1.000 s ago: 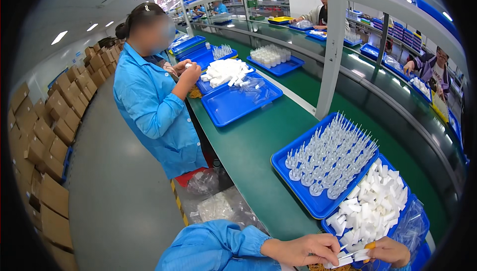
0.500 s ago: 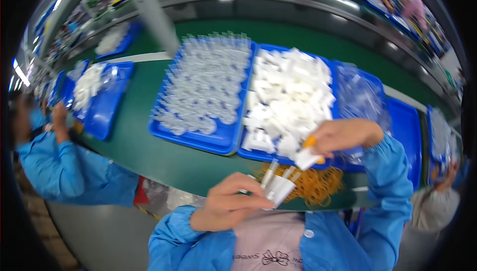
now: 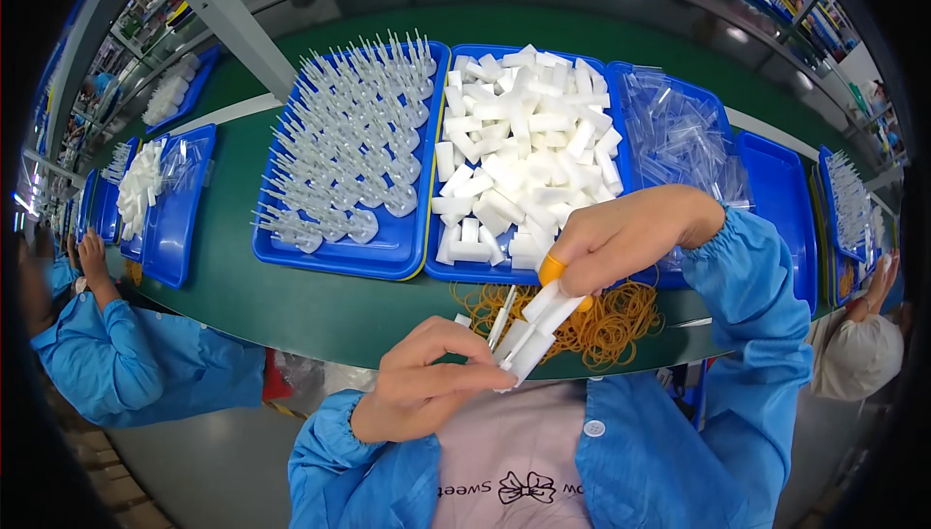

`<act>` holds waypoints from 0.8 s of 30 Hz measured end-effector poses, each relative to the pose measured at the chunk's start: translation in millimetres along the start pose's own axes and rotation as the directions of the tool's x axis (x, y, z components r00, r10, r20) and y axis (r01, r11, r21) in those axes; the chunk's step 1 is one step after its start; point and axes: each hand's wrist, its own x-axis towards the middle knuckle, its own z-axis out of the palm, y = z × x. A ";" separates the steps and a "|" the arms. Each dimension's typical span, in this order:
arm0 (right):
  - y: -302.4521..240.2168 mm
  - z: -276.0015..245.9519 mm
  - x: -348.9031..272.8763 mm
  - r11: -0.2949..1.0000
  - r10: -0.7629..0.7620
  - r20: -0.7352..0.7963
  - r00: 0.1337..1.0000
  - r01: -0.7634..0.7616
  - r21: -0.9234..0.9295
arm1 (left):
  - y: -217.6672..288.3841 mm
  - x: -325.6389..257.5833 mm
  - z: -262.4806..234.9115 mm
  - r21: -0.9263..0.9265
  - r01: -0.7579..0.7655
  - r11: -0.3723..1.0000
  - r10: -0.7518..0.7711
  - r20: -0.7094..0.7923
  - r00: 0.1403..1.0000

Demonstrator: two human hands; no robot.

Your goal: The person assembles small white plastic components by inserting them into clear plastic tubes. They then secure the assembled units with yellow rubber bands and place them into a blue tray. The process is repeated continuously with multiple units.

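Note:
My left hand (image 3: pixel 427 379) is closed, pinching a white foam block (image 3: pixel 529 359) along with thin rod-like pieces (image 3: pixel 501 320) that stick up past the fingers. Orange finger covers (image 3: pixel 551 269) show on my right hand (image 3: pixel 626 238), which grips another white foam block (image 3: pixel 553 304). That block is lowered against the pieces in the left hand, and the two seem to touch. Just beyond both hands, a loose pile of tan rubber bands (image 3: pixel 621 325) lies on the green table. The right fingertips are partly hidden behind the foam.
A blue tray (image 3: pixel 388 238) holds clear round-based pieces with upright stems. Beside it, another tray carries heaped white foam blocks (image 3: pixel 529 122). Clear plastic pieces (image 3: pixel 679 141) fill a third; a blue tray (image 3: pixel 781 209) stands further right. Co-workers (image 3: pixel 136 345) sit at both sides.
My right hand has brought its foam block down and left, onto the pieces in my left hand. The view has shifted, so the trays appear further left and higher.

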 end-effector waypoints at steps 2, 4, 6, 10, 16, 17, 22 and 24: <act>-1.5 -0.4 1.6 0.999 -0.032 0.004 0.999 0.032 -0.032 | -1.0 -0.1 -1.3 -0.001 0.004 1.000 -0.004 0.008 1.000; -4.0 -4.4 2.4 0.995 -0.098 0.000 0.995 0.098 -0.036 | -2.1 -1.4 -2.9 0.011 0.014 1.000 -0.014 -0.001 1.000; -0.9 -1.8 2.1 0.987 -0.139 -0.129 0.982 0.148 0.067 | -3.5 -3.4 -4.4 0.036 0.032 0.999 -0.031 -0.021 0.999; 10.9 -1.3 6.6 0.980 -0.165 -0.161 0.973 0.179 0.082 | -2.0 -2.1 -5.3 0.017 0.075 0.997 -0.074 -0.034 0.997; 5.0 1.7 10.2 0.947 -0.267 -0.277 0.923 0.304 0.099 | -3.6 -3.0 -2.8 0.005 0.081 0.997 -0.081 -0.032 0.996; 2.1 3.7 9.7 0.931 -0.279 -0.327 0.903 0.338 0.139 | -3.4 -2.7 -3.4 0.008 0.078 0.997 -0.078 -0.033 0.996; -0.9 6.3 12.5 0.903 -0.362 -0.356 0.862 0.418 0.094 | -1.9 -2.9 -3.6 0.036 0.053 0.998 -0.051 -0.052 0.997; 0.0 7.9 14.5 0.910 -0.379 -0.382 0.843 0.415 0.013 | -1.1 -2.2 -3.7 0.056 0.043 0.998 -0.040 -0.045 0.998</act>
